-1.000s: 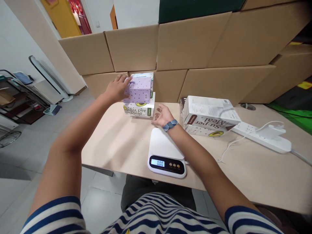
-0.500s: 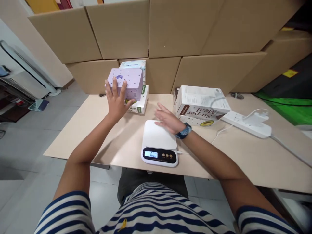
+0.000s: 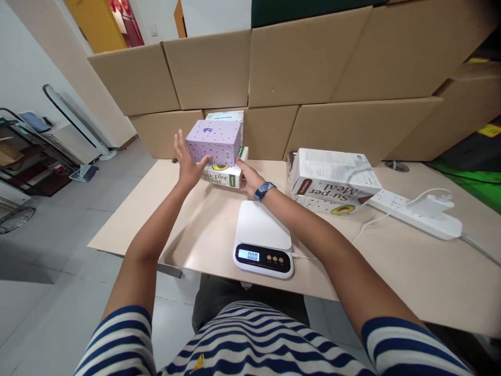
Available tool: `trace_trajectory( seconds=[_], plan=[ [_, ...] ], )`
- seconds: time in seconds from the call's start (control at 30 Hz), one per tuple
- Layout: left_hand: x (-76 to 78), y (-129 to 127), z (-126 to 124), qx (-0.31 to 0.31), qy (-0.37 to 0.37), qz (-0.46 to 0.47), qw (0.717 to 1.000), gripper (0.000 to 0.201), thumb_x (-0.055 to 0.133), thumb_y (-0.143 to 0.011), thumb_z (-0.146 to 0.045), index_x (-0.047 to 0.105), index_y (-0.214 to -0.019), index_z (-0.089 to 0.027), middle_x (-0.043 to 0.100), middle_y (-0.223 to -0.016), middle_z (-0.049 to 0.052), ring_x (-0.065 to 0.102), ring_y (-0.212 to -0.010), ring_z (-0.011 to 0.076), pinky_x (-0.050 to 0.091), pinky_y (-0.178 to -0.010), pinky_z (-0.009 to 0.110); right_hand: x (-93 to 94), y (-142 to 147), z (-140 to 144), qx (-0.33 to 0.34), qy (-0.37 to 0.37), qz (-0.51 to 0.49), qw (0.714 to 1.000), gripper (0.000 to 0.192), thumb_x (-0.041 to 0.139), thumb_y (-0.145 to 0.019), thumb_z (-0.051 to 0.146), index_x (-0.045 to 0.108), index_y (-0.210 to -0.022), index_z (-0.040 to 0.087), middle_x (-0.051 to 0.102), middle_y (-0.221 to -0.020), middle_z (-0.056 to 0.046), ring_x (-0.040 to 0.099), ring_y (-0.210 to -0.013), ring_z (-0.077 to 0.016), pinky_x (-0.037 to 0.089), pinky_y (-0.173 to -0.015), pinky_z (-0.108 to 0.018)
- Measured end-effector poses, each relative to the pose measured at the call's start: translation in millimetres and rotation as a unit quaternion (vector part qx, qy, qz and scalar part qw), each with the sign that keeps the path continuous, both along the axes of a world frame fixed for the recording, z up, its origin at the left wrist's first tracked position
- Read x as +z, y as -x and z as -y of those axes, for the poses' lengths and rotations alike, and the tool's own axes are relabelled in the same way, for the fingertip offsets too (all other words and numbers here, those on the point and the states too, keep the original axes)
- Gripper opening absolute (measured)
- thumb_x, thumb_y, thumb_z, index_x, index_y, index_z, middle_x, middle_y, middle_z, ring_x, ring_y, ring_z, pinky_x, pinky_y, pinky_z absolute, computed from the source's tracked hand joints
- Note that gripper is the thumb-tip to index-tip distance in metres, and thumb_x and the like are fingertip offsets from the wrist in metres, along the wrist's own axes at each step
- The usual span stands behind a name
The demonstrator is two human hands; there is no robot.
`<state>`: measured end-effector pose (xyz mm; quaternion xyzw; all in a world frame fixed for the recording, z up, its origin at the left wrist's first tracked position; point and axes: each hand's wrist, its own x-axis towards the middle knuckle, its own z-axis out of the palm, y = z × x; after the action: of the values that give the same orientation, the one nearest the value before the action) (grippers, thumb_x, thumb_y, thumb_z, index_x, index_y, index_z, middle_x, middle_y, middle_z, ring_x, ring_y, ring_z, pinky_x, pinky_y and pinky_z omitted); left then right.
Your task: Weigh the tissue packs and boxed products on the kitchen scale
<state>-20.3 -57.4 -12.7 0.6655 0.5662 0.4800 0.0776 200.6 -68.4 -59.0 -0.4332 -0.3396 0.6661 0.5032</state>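
Note:
A purple speckled box (image 3: 214,140) lies on top of a white "Su-per Meal" box (image 3: 219,178) at the back left of the table. My left hand (image 3: 188,166) is at the purple box's left side, fingers spread, its thumb across the lower front. At the right side of the stack is my right hand (image 3: 250,179); its thumb points up by the purple box's lower corner, and its other fingers are partly hidden beside the white box. Both hands look open. In front of them a white digital scale (image 3: 264,227) reads 0.00 with nothing on its plate.
To the right, another Su-per Meal box (image 3: 336,175) lies on a speckled box (image 3: 324,205). Beyond it are a white power strip (image 3: 422,216) and cable. A pale blue-white package (image 3: 235,119) stands behind the left stack. Cardboard panels (image 3: 211,68) wall off the table's back.
My right hand has moved left from above the scale to the right side of the stack. My left hand has slid from over the purple box's front to its left side. The view has shifted slightly.

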Motion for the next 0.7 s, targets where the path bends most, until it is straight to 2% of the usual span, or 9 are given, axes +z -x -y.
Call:
trace_trajectory(
  seconds=[0.07,0.17,0.23,0.33,0.47,0.53,0.57,0.63,0.7],
  plan=[
    [-4.2,3.8,-6.8,-0.056,0.058,0.100,0.992,0.136,0.089,-0.084,-0.060,-0.001,-0.179,-0.026,0.014,-0.191,0.023,0.024,-0.178,0.0338,0.035,-0.141,0.056,2.5,4.3,-0.1,-0.010,0.011,0.022,1.000,0.053,0.074,-0.093,0.075,0.070,-0.105,0.024,0.084,-0.099,-0.008,0.080,-0.098,-0.0251,0.067,-0.101,-0.052],
    [-9.1,8.7,-16.7,-0.159,0.111,0.178,0.965,0.126,0.083,-0.078,-0.080,0.026,-0.173,-0.020,0.048,-0.177,0.025,0.053,-0.163,0.0352,0.049,-0.133,0.050,5.9,10.5,0.9,-0.031,-0.003,0.042,0.999,0.057,0.077,-0.089,0.078,0.071,-0.101,0.022,0.085,-0.097,-0.010,0.081,-0.101,-0.0272,0.067,-0.098,-0.050],
    [-9.9,9.4,-20.1,-0.175,0.099,0.197,0.960,0.125,0.080,-0.068,-0.093,0.045,-0.162,-0.018,0.058,-0.169,0.025,0.060,-0.157,0.0377,0.052,-0.130,0.050,8.3,13.6,2.5,-0.059,-0.030,0.050,0.997,0.056,0.080,-0.087,0.075,0.070,-0.102,0.022,0.085,-0.103,-0.010,0.080,-0.111,-0.0275,0.066,-0.102,-0.047],
    [-2.8,5.7,-9.3,-0.140,0.070,0.203,0.967,0.126,0.074,-0.057,-0.105,0.060,-0.145,-0.016,0.068,-0.157,0.027,0.065,-0.150,0.0414,0.057,-0.125,0.052,14.5,13.2,11.9,-0.113,-0.090,0.057,0.988,0.050,0.077,-0.090,0.070,0.070,-0.109,0.024,0.084,-0.123,-0.009,0.073,-0.134,-0.0253,0.060,-0.114,-0.040],
    [18.2,9.6,57.4,-0.068,-0.007,0.169,0.983,0.113,0.075,-0.057,-0.106,0.069,-0.131,-0.022,0.081,-0.133,0.017,0.074,-0.136,0.0401,0.062,-0.118,0.052,25.4,9.0,46.2,-0.117,-0.151,0.066,0.979,0.051,0.073,-0.094,0.065,0.073,-0.128,0.027,0.083,-0.123,-0.005,0.074,-0.130,-0.0267,0.058,-0.116,-0.039],
    [25.2,22.2,106.7,-0.038,-0.054,0.165,0.984,0.093,0.082,-0.064,-0.097,0.073,-0.125,-0.027,0.084,-0.121,0.009,0.077,-0.127,0.0382,0.065,-0.114,0.053,28.0,12.4,67.5,-0.050,-0.148,0.070,0.985,0.077,0.072,-0.094,0.071,0.059,-0.157,0.027,0.084,-0.109,-0.006,0.079,-0.111,-0.0300,0.063,-0.106,-0.046],
    [25.5,30.2,131.2,-0.010,-0.069,0.168,0.983,0.083,0.086,-0.067,-0.090,0.075,-0.121,-0.028,0.084,-0.117,0.008,0.078,-0.124,0.0392,0.066,-0.112,0.056,27.5,16.2,76.9,-0.004,-0.136,0.073,0.988,0.096,0.072,-0.093,0.074,0.042,-0.171,0.027,0.083,-0.104,-0.006,0.080,-0.102,-0.0313,0.064,-0.100,-0.049],
    [17.2,45.4,173.5,0.069,-0.056,0.160,0.983,0.062,0.090,-0.073,-0.078,0.077,-0.111,-0.031,0.083,-0.112,0.006,0.076,-0.127,0.0403,0.064,-0.115,0.060,22.1,26.4,90.3,0.087,-0.109,0.091,0.986,0.125,0.073,-0.091,0.079,0.008,-0.182,0.024,0.083,-0.100,-0.006,0.079,-0.092,-0.0330,0.064,-0.097,-0.054],
    [-2.1,56.2,201.6,0.145,-0.022,0.160,0.976,0.051,0.090,-0.076,-0.071,0.075,-0.105,-0.032,0.082,-0.109,0.005,0.076,-0.126,0.0397,0.063,-0.117,0.061,11.4,37.7,95.0,0.147,-0.105,0.122,0.976,0.128,0.074,-0.089,0.081,0.010,-0.183,0.024,0.085,-0.104,-0.006,0.079,-0.098,-0.0339,0.061,-0.104,-0.055]
  ],
)
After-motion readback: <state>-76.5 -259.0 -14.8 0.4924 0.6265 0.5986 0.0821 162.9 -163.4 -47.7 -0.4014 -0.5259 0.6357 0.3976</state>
